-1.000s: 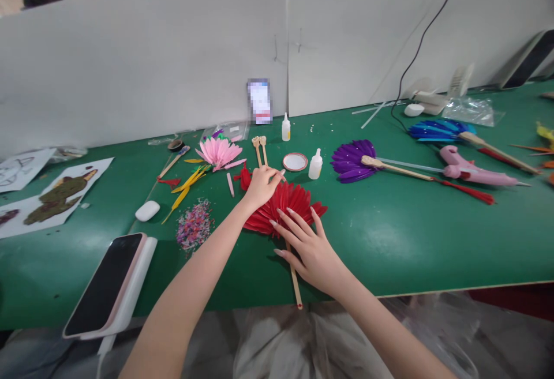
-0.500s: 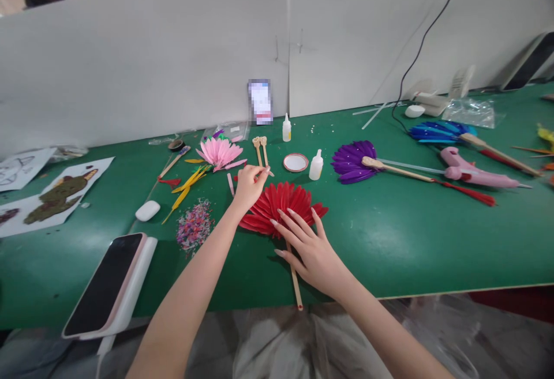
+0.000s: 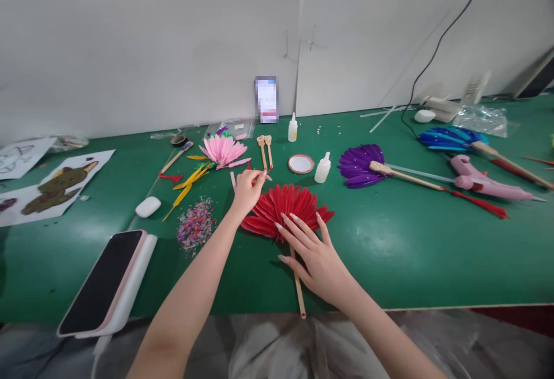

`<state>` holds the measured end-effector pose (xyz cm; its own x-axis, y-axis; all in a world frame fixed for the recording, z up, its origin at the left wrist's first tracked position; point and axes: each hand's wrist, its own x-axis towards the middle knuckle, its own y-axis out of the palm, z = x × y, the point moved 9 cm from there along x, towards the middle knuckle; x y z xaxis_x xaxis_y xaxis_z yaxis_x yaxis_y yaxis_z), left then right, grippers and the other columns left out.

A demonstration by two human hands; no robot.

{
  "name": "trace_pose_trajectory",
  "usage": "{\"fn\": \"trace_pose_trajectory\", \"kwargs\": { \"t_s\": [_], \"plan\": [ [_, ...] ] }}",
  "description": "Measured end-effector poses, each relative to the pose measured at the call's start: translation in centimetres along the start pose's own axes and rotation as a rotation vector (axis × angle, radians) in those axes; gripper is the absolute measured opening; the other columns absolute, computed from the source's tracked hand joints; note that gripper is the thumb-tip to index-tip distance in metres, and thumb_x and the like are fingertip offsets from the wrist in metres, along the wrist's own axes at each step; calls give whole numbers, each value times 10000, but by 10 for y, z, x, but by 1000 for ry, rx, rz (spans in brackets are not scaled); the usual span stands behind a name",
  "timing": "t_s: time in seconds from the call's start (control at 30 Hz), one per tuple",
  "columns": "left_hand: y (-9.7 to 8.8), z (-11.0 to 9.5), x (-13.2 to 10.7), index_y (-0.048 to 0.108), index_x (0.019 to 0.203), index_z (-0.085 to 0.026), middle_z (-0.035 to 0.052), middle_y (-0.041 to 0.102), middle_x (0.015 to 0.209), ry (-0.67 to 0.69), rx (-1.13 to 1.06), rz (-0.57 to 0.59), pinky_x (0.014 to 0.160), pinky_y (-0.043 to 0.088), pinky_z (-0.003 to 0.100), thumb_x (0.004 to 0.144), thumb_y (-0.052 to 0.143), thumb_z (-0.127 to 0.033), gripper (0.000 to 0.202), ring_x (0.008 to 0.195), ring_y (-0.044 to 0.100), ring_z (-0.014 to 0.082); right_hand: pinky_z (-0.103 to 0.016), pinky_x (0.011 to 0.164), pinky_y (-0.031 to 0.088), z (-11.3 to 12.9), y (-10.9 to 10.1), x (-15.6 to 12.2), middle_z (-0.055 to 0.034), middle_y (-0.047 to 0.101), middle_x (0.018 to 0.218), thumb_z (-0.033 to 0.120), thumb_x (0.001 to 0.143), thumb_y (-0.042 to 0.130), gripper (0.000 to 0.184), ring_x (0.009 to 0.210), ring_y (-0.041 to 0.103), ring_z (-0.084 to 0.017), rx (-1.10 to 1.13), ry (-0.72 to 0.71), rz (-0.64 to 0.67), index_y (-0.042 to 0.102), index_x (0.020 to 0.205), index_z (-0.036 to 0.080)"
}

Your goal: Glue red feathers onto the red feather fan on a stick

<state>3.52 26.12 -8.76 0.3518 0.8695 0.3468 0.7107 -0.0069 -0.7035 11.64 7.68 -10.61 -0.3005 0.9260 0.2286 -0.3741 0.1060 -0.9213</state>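
A fan of red feathers (image 3: 298, 200) on a wooden stick handle (image 3: 299, 286) lies before me on the green table. My right hand (image 3: 318, 255) rests over the lower feathers and the top of the handle, its fingers spread. At the fan's upper left, my left hand (image 3: 249, 191) is closed in a pinch. A bit of red shows at its fingertips, too small to name. Just beyond those fingers lie two wooden fan handles (image 3: 265, 151) with red at their ends. Right of them are a round white lid (image 3: 301, 164) and a glue bottle (image 3: 322, 168).
Purple (image 3: 360, 165) and blue feather fans (image 3: 452, 138) lie to the right, beside a pink glue gun (image 3: 489, 180). Leftward are pink feathers (image 3: 224, 150), yellow feathers (image 3: 187, 180), colourful confetti (image 3: 196, 226) and a phone (image 3: 104, 281). Another bottle (image 3: 293, 128) stands near the wall.
My left hand has shifted slightly back from the wooden handles' ends, still pinched. My right hand stays spread on the red fan. The whole view has turned slightly.
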Motion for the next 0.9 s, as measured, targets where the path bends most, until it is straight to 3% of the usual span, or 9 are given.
{"fn": "trace_pose_trajectory", "kwargs": {
  "t_s": [0.13,0.27,0.43,0.53,0.67,0.9],
  "plan": [
    [-9,3,0,678,739,-185,37,671,789,-16,-40,-43,831,395,334,901,430,-326,328,817,590,188,-550,1117,27,0,-1,0,-18,235,1500,360,944,362,541,1382,208,-214,-2,0,8,211,1448,233],
    [-20,13,3,674,745,-181,44,673,766,-49,-60,-102,778,408,332,898,431,-322,320,747,581,185,-545,1119,41,0,-1,0,-25,250,1496,343,942,369,541,1380,218,-212,-5,-4,4,212,1448,233],
    [-22,21,2,645,850,-188,30,650,735,0,124,-104,801,390,349,819,567,-251,105,759,579,193,-541,1120,63,0,-2,0,-37,289,1483,329,934,389,543,1370,246,-217,2,-12,-27,227,1445,244],
    [-25,25,2,611,967,-192,23,638,752,31,252,-109,823,377,357,796,586,-192,174,774,573,197,-544,1119,60,1,-1,0,-38,282,1486,318,932,394,545,1373,237,-217,1,-18,-24,226,1445,243],
    [-40,36,2,593,980,-173,42,622,777,-17,332,-191,827,374,356,828,527,-183,165,816,565,214,-555,1115,67,1,1,-1,-26,274,1488,337,941,374,531,1378,224,-216,0,-17,-4,227,1443,245],
    [-20,39,-4,522,1149,-188,69,610,866,-46,385,-54,817,381,352,795,607,-341,395,857,554,239,-555,1115,79,2,2,-1,-29,257,1494,344,948,353,535,1380,217,-218,-22,-35,-11,203,1451,240]
  ]
}}
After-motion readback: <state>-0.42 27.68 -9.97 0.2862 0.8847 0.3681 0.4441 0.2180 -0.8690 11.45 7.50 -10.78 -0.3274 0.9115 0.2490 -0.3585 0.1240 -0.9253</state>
